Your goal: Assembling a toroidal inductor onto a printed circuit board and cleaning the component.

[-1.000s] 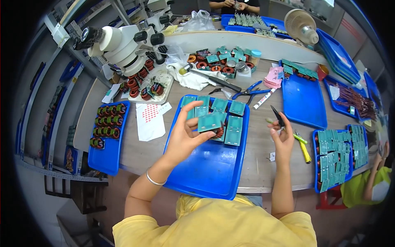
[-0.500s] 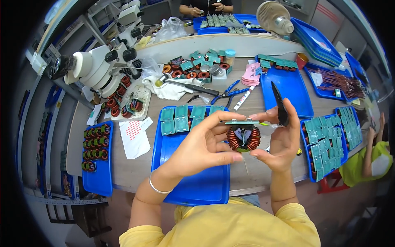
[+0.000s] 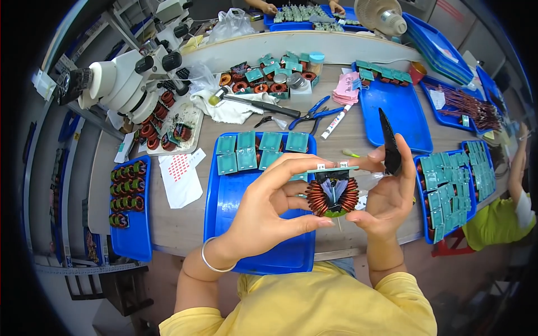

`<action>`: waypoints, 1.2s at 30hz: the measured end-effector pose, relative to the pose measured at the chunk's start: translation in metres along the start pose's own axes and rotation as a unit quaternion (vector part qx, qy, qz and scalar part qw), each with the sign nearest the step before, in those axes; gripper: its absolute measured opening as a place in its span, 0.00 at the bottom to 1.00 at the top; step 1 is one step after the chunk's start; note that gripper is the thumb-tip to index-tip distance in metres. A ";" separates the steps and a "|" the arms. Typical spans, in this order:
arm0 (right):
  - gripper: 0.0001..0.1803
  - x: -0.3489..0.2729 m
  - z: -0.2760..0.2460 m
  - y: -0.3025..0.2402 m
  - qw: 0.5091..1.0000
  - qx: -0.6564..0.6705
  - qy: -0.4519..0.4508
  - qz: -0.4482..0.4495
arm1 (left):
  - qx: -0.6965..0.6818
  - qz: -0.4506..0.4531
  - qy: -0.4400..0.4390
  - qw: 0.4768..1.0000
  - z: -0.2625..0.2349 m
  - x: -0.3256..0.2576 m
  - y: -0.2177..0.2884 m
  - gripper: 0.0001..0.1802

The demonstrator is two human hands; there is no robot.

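My left hand [image 3: 269, 204] and my right hand [image 3: 386, 210] together hold a copper-wound toroidal coil [image 3: 316, 199] up in front of me. A thin green circuit board [image 3: 330, 169], seen nearly edge-on, sits across the coil's top. The left fingers and thumb grip the coil's left side. My right thumb touches its lower right, with a finger at the board's right end. A black pointed tool [image 3: 388, 140] sticks up from between my right fingers; its lower part is hidden. Below lies a blue tray [image 3: 258, 241] with several green-board coils [image 3: 245, 158] along its far side.
A blue tray of coils [image 3: 128, 185] lies left; trays of green boards [image 3: 445, 190] lie right. Pliers [image 3: 316, 113], a hammer [image 3: 258, 103] and a white marker [image 3: 336, 124] lie beyond my hands. A microscope [image 3: 126, 84] stands back left. Another person's hand [image 3: 269, 8] shows across the partition.
The coil is tilted slightly, showing more of its windings and the white connectors on the board. My view has shifted a little; both hands keep their hold.
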State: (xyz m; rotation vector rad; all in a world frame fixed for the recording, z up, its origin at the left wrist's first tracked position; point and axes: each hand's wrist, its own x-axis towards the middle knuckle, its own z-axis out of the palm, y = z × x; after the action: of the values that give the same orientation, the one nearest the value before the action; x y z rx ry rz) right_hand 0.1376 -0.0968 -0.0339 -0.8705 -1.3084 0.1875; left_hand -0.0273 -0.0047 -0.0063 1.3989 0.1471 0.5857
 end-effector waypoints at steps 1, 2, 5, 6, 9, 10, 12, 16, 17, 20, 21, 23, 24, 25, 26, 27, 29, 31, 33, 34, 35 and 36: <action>0.57 0.002 0.001 0.000 1.000 0.003 -0.008 -0.012 | 0.000 0.001 -0.001 1.000 0.000 -0.001 0.000 0.34; 0.57 0.003 0.003 -0.001 1.000 0.002 -0.009 -0.014 | 0.014 0.019 0.000 1.000 0.000 -0.001 0.001 0.34; 0.57 0.004 0.005 -0.001 0.999 0.033 -0.023 -0.034 | 0.033 0.045 -0.003 0.998 0.000 -0.004 0.003 0.34; 0.57 0.003 0.005 -0.001 0.999 0.026 -0.035 -0.032 | 0.039 0.050 -0.003 0.998 -0.001 -0.007 0.004 0.34; 0.57 -0.001 0.008 0.001 0.998 0.024 -0.046 -0.033 | 0.034 0.065 0.008 0.997 -0.001 -0.013 -0.001 0.35; 0.57 -0.001 0.009 0.001 0.998 0.028 -0.046 -0.038 | 0.033 0.065 0.011 0.997 -0.001 -0.015 -0.002 0.35; 0.58 -0.002 0.012 0.003 0.998 0.034 -0.046 -0.034 | 0.008 0.067 0.021 0.998 -0.002 -0.018 -0.005 0.34; 0.59 -0.009 0.015 0.005 0.999 0.036 -0.029 -0.010 | 0.000 0.077 0.023 0.997 -0.006 -0.021 -0.013 0.35; 0.59 -0.010 0.016 0.006 0.999 0.037 -0.029 -0.006 | 0.004 0.080 0.023 0.997 -0.007 -0.021 -0.014 0.36; 0.60 -0.013 0.018 0.005 0.999 0.046 -0.017 0.006 | 0.017 0.079 0.025 0.996 -0.009 -0.023 -0.016 0.37; 0.61 -0.013 0.017 0.007 0.999 0.035 -0.020 0.005 | 0.026 0.076 0.026 0.996 -0.011 -0.022 -0.018 0.37; 0.62 -0.014 0.016 0.008 0.999 0.025 -0.023 0.006 | 0.041 0.068 0.027 0.996 -0.013 -0.022 -0.019 0.38; 0.62 -0.015 0.016 0.008 1.000 0.015 -0.025 0.008 | 0.058 0.064 0.028 0.996 -0.014 -0.022 -0.019 0.38; 0.63 -0.016 0.016 0.007 1.000 0.006 -0.026 0.009 | 0.057 0.063 0.029 0.996 -0.014 -0.022 -0.020 0.38; 0.63 -0.016 0.016 0.006 1.000 0.006 -0.026 0.010 | 0.067 0.071 0.026 0.995 -0.015 -0.021 -0.020 0.38; 0.63 -0.016 0.015 0.004 1.000 0.003 -0.026 0.010 | 0.078 0.078 0.023 0.994 -0.015 -0.021 -0.020 0.38; 0.63 -0.018 0.015 0.002 1.000 0.000 -0.026 0.011 | 0.076 0.075 0.017 0.994 -0.015 -0.021 -0.021 0.38; 0.63 -0.020 0.015 0.002 1.000 0.006 -0.022 0.013 | 0.073 0.073 0.010 0.995 -0.015 -0.021 -0.022 0.38; 0.63 -0.022 0.016 0.002 1.000 0.014 -0.016 0.014 | 0.064 0.078 -0.003 0.995 -0.015 -0.020 -0.023 0.37; 0.62 -0.023 0.017 0.003 1.000 0.022 -0.011 0.015 | 0.064 0.077 -0.003 0.995 -0.015 -0.020 -0.023 0.37; 0.62 -0.023 0.016 0.002 1.000 0.022 -0.010 0.016 | 0.056 0.077 -0.006 0.995 -0.015 -0.020 -0.023 0.37; 0.62 -0.022 0.015 0.001 1.000 0.006 -0.015 0.011 | 0.048 0.077 -0.009 0.996 -0.014 -0.019 -0.022 0.36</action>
State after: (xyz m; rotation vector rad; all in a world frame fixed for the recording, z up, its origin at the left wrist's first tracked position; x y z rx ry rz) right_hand 0.1178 -0.1022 -0.0513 -0.8744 -1.3249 0.2267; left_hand -0.0432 -0.0027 -0.0348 1.5169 0.0535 0.6996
